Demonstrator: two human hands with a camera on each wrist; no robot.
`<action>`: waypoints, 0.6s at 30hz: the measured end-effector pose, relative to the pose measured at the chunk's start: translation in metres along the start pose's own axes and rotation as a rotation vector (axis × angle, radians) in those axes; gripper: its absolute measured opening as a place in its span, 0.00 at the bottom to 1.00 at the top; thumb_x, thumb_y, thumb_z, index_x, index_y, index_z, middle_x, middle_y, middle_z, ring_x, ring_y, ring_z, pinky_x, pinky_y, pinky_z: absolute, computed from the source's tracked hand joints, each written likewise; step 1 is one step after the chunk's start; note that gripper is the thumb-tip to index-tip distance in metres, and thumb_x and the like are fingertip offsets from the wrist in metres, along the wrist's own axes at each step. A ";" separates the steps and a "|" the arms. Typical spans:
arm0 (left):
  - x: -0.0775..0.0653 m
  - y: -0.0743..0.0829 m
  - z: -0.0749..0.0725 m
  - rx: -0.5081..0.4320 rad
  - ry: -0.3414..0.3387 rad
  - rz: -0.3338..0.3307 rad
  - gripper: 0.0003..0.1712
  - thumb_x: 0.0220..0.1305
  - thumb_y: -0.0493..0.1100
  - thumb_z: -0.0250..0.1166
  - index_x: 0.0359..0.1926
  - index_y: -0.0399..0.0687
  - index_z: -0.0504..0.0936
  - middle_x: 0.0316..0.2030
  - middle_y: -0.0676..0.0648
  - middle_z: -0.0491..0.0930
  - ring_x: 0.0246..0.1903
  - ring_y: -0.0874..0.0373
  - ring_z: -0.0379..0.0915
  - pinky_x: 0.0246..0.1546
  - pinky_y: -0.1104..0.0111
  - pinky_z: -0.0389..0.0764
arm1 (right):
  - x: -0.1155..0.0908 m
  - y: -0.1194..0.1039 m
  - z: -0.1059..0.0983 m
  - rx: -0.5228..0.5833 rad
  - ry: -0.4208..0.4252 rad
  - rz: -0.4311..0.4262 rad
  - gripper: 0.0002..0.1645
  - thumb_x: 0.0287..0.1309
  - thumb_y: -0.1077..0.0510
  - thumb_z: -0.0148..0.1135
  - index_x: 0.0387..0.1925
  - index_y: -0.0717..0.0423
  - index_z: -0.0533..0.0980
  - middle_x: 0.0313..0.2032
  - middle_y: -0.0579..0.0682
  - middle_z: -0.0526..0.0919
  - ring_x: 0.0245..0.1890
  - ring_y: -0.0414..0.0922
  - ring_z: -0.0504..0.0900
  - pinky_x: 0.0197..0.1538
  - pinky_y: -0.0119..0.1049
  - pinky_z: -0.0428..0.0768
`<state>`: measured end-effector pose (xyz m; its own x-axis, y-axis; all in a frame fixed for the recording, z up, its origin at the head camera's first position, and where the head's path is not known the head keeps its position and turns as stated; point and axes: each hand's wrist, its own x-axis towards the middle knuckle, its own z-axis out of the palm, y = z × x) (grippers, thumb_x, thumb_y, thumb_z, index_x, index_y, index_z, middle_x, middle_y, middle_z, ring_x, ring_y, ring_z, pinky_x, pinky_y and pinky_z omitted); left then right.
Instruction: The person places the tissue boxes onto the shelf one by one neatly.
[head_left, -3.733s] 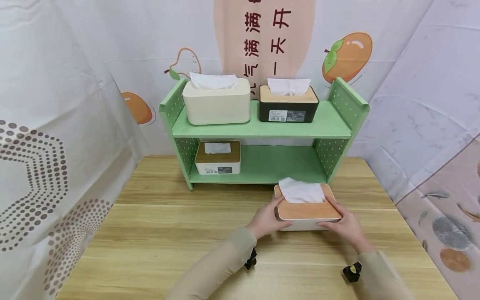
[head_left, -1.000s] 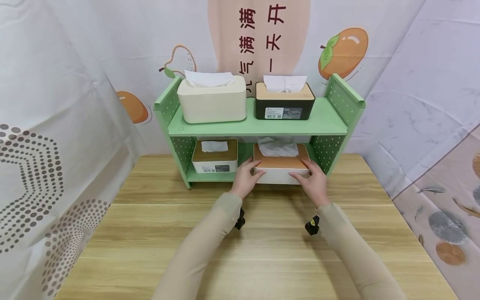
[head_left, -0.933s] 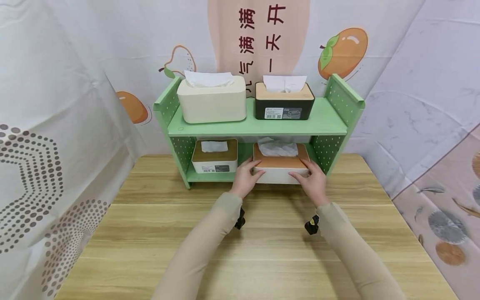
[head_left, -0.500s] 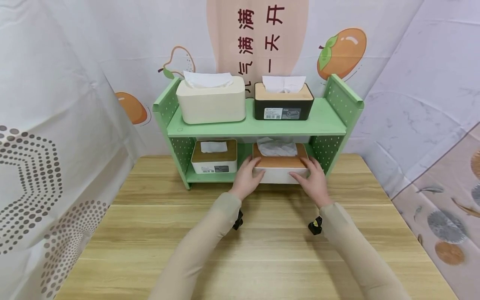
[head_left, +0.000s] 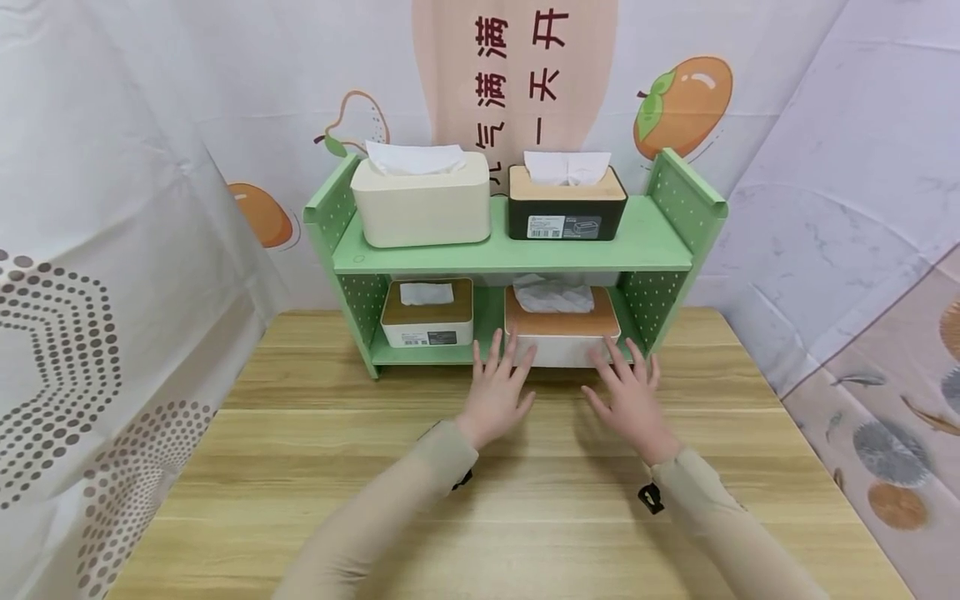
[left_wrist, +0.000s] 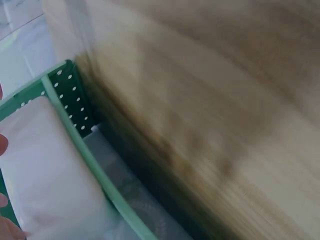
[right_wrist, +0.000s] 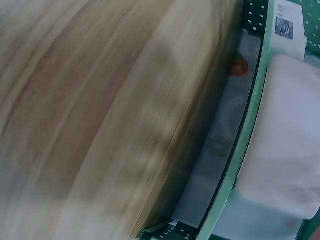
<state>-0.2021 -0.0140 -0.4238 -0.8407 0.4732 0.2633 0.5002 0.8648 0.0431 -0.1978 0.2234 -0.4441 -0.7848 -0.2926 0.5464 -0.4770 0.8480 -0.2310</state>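
Observation:
A white tissue box with an orange-brown wooden lid [head_left: 558, 323] sits on the right half of the lower shelf, a crumpled tissue poking from its top. My left hand [head_left: 495, 396] is spread in front of the box's left end, fingers extended. In front of its right end is my right hand [head_left: 633, 408], fingers likewise spread. Neither hand grips anything; whether fingertips still touch the box cannot be told. In the left wrist view the box's white front [left_wrist: 50, 170] lies beside a few fingertips. The right wrist view shows the same white front [right_wrist: 285, 135] behind the shelf edge.
The green two-tier shelf [head_left: 517, 269] stands at the back of the wooden table [head_left: 375, 467]. A smaller white tissue box [head_left: 429, 315] is on the lower left. On top are a large cream tissue box [head_left: 422, 204] and a black one with a light wooden lid [head_left: 567, 208].
The tissue box went from the table onto the lower shelf, carried between both hands. Since half a second ago both hands have let go, spread their fingers and drawn back slightly.

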 end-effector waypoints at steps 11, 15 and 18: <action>0.008 0.000 0.003 0.030 -0.042 -0.054 0.41 0.65 0.62 0.54 0.74 0.62 0.48 0.75 0.42 0.38 0.73 0.37 0.26 0.63 0.32 0.40 | 0.007 -0.004 0.000 -0.082 -0.163 0.118 0.39 0.59 0.47 0.62 0.70 0.47 0.60 0.73 0.57 0.50 0.70 0.69 0.37 0.58 0.77 0.31; 0.017 -0.003 0.002 0.006 -0.077 -0.074 0.41 0.66 0.63 0.52 0.74 0.64 0.46 0.75 0.44 0.36 0.71 0.32 0.25 0.62 0.31 0.38 | 0.015 -0.004 -0.001 -0.092 -0.198 0.136 0.39 0.60 0.45 0.60 0.70 0.46 0.58 0.73 0.58 0.49 0.71 0.68 0.33 0.58 0.77 0.29; 0.023 -0.005 0.002 0.002 -0.099 -0.090 0.42 0.66 0.64 0.50 0.75 0.65 0.44 0.75 0.45 0.35 0.71 0.30 0.27 0.61 0.30 0.37 | 0.020 -0.004 0.000 -0.102 -0.215 0.147 0.39 0.60 0.45 0.59 0.70 0.46 0.58 0.73 0.59 0.50 0.71 0.69 0.33 0.58 0.77 0.29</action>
<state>-0.2244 -0.0068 -0.4200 -0.8987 0.4076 0.1621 0.4214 0.9049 0.0607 -0.2119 0.2142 -0.4321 -0.9140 -0.2406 0.3267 -0.3176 0.9253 -0.2072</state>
